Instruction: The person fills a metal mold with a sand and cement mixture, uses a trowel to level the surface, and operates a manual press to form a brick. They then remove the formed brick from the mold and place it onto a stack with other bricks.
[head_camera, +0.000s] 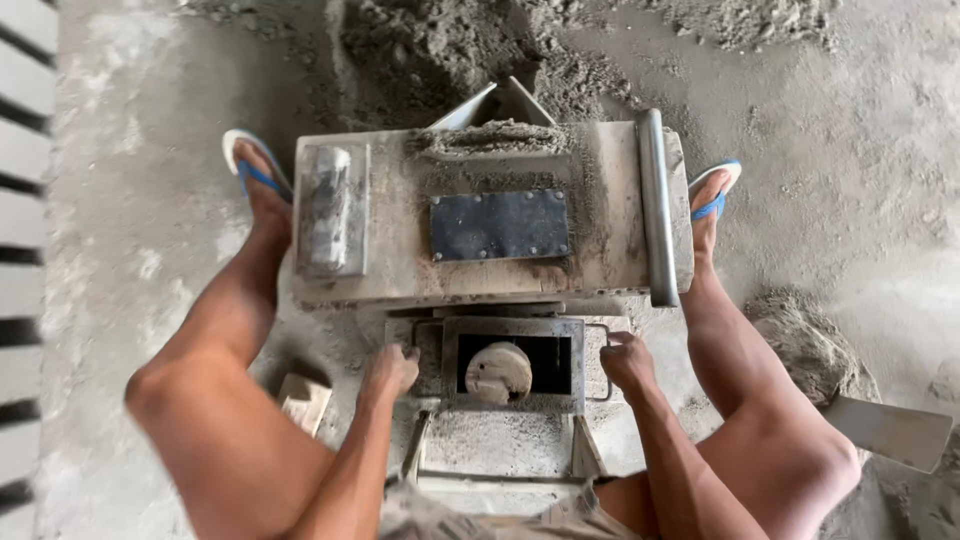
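I sit astride a dusty grey block-making machine (610, 200). Its rectangular metal mould frame (512, 329) lies between my knees, with a round wooden disc (498, 373) inside the dark opening. My left hand (389, 370) is closed on the thin wire handle at the frame's left side. My right hand (627, 359) is closed on the matching wire handle (603, 329) at the right side. A dark riveted metal plate (499, 225) lies on the machine's top, beyond the frame.
A heap of grey sand mix (440, 50) lies behind the machine, a smaller pile (810, 345) by my right knee. A moulded block (330, 210) rests on the machine's left end. A metal bar (655, 200) runs along its right end. Finished blocks (22, 250) line the left edge.
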